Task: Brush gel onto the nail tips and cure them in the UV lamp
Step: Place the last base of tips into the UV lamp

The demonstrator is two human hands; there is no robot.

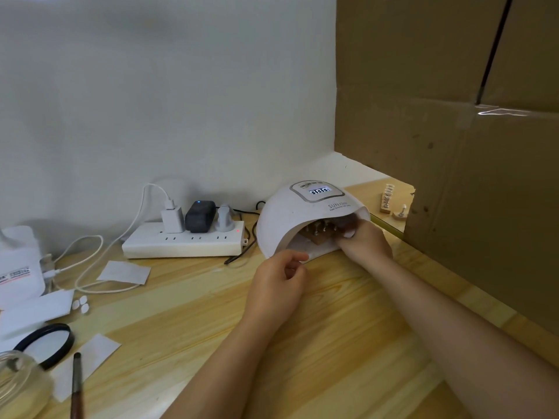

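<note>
A white dome-shaped UV lamp (305,216) stands on the wooden table (332,343), its display lit. Inside its opening sits a wooden holder (319,237) with several nail tips on metal stands. My right hand (363,240) reaches into the right side of the opening and grips the holder's right end. Just in front of the lamp's left front edge my left hand (278,282) hovers, its fingers loosely curled and holding nothing. A brush (77,385) lies at the lower left beside a glass jar (21,385).
A white power strip (184,241) with plugged-in chargers and cables sits left of the lamp. A cardboard box (472,146) walls off the right side. More nail tips on stands (388,199) are behind the lamp. Papers, a black-rimmed lid (48,343) and a white device (18,261) lie at the left.
</note>
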